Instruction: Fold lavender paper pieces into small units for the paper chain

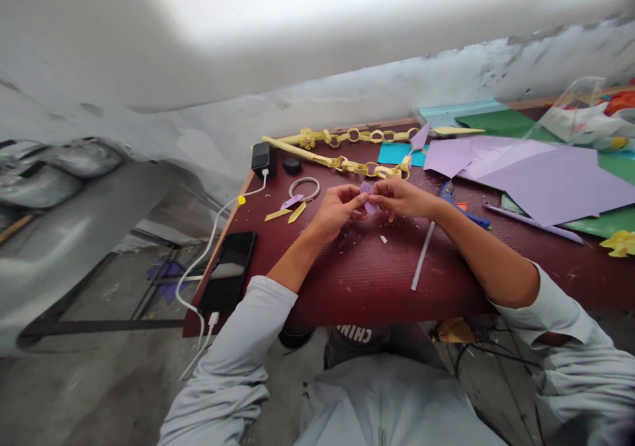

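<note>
My left hand point(336, 209) and my right hand point(401, 197) meet over the dark red table point(367, 267), both pinching a small purple paper piece point(368, 195) between their fingertips. Just beyond the hands lies a yellow paper chain point(353, 148) stretched across the back of the table. A large purple sheet point(540, 171) lies to the right. A thin white paper strip point(423, 261) rests under my right forearm.
A black phone point(229, 275) on a white cable sits at the table's left edge. A black power bank point(261, 157), a bangle ring point(304, 188), yellow scraps point(288, 214), green and blue paper sheets point(501, 123) and a clear plastic bag point(580, 118) surround the work spot.
</note>
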`<control>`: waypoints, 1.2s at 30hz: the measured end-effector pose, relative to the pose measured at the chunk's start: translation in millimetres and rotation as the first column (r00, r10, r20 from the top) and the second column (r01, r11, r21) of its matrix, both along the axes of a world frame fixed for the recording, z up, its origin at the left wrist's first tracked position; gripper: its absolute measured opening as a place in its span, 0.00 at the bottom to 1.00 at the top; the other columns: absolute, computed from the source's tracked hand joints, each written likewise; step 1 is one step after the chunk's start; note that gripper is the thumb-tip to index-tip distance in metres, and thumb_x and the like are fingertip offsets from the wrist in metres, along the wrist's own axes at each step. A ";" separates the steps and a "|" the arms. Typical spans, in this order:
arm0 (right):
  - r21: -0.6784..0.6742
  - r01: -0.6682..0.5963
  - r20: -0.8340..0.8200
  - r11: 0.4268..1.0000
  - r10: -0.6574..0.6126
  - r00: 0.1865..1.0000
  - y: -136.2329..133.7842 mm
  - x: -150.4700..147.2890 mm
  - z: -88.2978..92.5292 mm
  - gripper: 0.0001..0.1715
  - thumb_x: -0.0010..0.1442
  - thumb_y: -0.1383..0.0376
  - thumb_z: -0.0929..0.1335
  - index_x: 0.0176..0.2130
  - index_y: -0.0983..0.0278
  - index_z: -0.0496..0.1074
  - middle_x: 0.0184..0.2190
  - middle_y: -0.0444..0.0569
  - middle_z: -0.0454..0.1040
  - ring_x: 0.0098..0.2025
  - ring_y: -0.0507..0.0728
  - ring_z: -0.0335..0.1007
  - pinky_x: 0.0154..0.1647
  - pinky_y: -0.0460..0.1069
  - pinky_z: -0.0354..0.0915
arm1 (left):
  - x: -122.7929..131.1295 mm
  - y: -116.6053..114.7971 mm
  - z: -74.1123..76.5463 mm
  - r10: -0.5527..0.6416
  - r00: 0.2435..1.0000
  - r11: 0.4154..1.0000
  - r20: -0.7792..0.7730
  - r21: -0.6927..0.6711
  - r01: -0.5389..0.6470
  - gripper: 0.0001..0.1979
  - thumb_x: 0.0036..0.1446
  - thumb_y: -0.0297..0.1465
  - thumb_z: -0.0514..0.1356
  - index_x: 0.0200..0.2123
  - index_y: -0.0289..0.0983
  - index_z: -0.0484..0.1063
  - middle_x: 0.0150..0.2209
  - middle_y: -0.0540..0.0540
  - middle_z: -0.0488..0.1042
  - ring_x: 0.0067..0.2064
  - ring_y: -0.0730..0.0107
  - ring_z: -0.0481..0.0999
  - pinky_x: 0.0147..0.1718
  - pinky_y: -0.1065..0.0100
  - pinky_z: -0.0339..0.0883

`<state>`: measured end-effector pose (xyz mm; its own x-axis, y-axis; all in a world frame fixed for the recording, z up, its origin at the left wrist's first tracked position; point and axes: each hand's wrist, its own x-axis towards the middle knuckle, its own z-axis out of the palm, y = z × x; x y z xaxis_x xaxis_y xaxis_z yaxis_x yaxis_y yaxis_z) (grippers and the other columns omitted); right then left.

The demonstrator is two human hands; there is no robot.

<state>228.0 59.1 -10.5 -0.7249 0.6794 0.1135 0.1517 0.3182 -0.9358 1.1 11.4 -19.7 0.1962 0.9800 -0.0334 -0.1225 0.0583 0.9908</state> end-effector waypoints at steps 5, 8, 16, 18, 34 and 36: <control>-0.038 -0.025 0.065 0.999 0.027 0.998 0.2 1.6 -2.2 0.26 0.75 0.45 0.76 0.37 0.62 0.73 0.27 0.41 0.72 0.25 0.50 0.73 0.23 0.45 0.78 | -1.3 3.9 -5.1 0.048 0.998 0.997 0.033 0.055 -0.050 0.18 0.57 0.40 0.81 0.35 0.35 0.80 0.33 0.47 0.81 0.34 0.70 0.81 0.35 0.66 0.84; -0.033 -0.031 0.084 0.999 0.034 0.996 2.0 3.6 -2.0 0.26 0.75 0.46 0.76 0.36 0.63 0.73 0.26 0.41 0.72 0.24 0.50 0.73 0.23 0.45 0.79 | -1.9 4.6 -8.0 0.000 1.000 0.996 -0.012 0.090 0.001 0.22 0.56 0.45 0.82 0.36 0.35 0.80 0.33 0.48 0.81 0.33 0.72 0.80 0.35 0.68 0.83; -0.013 0.005 0.069 1.000 -0.004 0.998 4.6 0.5 -9.1 0.28 0.74 0.42 0.75 0.41 0.64 0.78 0.27 0.42 0.73 0.25 0.50 0.73 0.23 0.44 0.77 | -0.4 5.8 -7.7 0.018 0.999 0.992 -0.046 0.124 -0.012 0.29 0.54 0.52 0.82 0.35 0.37 0.73 0.33 0.50 0.78 0.32 0.73 0.80 0.33 0.68 0.82; 0.024 0.018 0.041 1.000 -0.019 0.999 5.0 0.1 -12.5 0.26 0.74 0.44 0.76 0.41 0.64 0.77 0.29 0.42 0.73 0.27 0.50 0.73 0.24 0.45 0.77 | -0.3 6.2 -7.2 0.004 0.999 0.990 -0.054 0.142 0.003 0.30 0.55 0.54 0.81 0.36 0.36 0.75 0.34 0.48 0.79 0.33 0.72 0.80 0.32 0.68 0.82; -0.016 0.213 -0.117 0.977 -0.213 0.970 2.9 -9.0 -12.3 0.30 0.66 0.40 0.80 0.37 0.64 0.80 0.27 0.45 0.77 0.24 0.51 0.73 0.22 0.46 0.77 | -19.0 17.2 2.1 0.011 0.998 0.997 -0.067 0.075 -0.006 0.22 0.60 0.45 0.80 0.34 0.34 0.79 0.32 0.47 0.77 0.33 0.73 0.79 0.34 0.69 0.82; -0.014 0.227 -0.137 0.974 -0.227 0.964 3.9 -9.6 -13.6 0.29 0.67 0.41 0.80 0.39 0.64 0.81 0.28 0.45 0.78 0.24 0.51 0.73 0.21 0.46 0.77 | -20.0 16.1 3.1 0.003 0.998 0.997 -0.067 0.078 0.003 0.21 0.61 0.45 0.80 0.34 0.34 0.79 0.33 0.47 0.78 0.34 0.72 0.79 0.34 0.68 0.82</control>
